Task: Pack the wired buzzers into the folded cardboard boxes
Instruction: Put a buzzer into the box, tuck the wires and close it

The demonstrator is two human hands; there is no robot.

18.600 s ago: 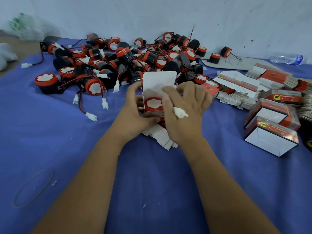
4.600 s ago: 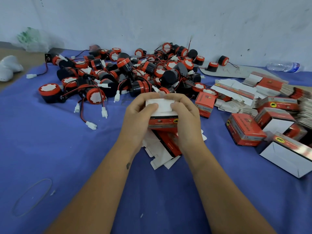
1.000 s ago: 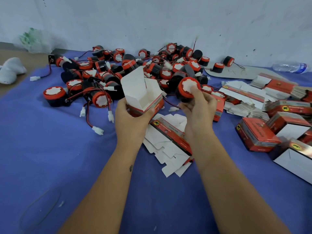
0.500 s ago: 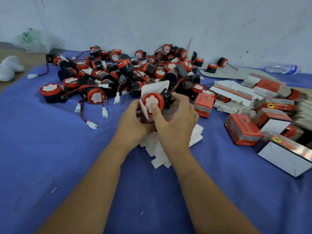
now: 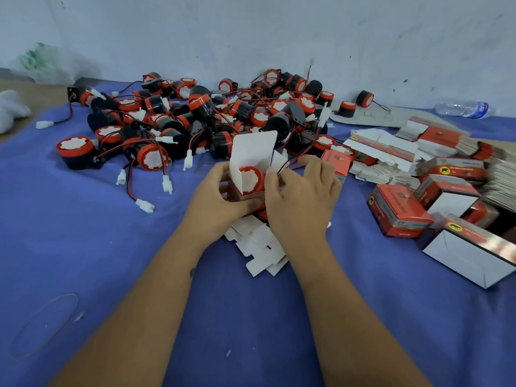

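While the left hand (image 5: 216, 201) grips an open cardboard box (image 5: 245, 174), lid flap upright, a red-faced buzzer (image 5: 250, 178) sits inside it, face outward. Right hand (image 5: 303, 196) rests against the box's right side, fingers pinching the buzzer's red-black wire (image 5: 283, 165). Loose buzzers (image 5: 195, 118) lie heaped behind on blue cloth (image 5: 83, 233). Closed red boxes (image 5: 399, 212) at right bear a yellow roundel with an animal emblem; lettering unreadable. Flat box blanks (image 5: 259, 247) lie beneath the hands.

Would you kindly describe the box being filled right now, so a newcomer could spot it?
On the blue cloth, look just before the heap of red-and-black wired buzzers. The small red cardboard box is held there in both hands; it alone has its white lid flap raised and a buzzer inside.
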